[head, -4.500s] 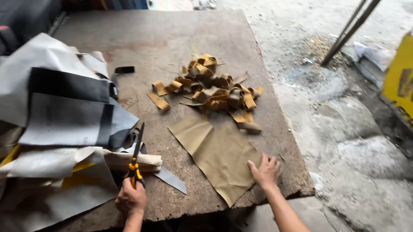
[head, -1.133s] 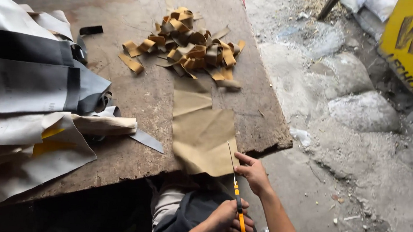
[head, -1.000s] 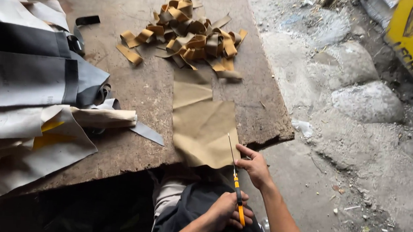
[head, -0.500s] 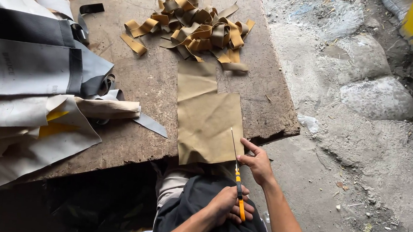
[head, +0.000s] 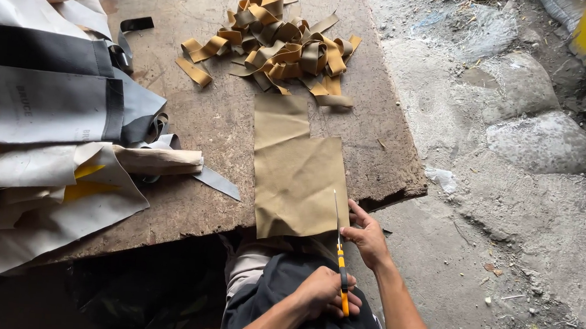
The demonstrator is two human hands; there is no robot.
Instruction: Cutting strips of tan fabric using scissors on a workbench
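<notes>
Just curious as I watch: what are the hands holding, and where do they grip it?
The left hand grips the scissors by their orange handles. The right hand pinches the near right edge of the tan sheet beside the blades.

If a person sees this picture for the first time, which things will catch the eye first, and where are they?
At the near table edge, the left hand grips orange-handled scissors whose blades run along the right edge of a tan sheet, which the right hand steadies. A heap of tan strips lies at the far end of the worn wooden table. Grey and white fabric pieces are piled at the left.
</notes>
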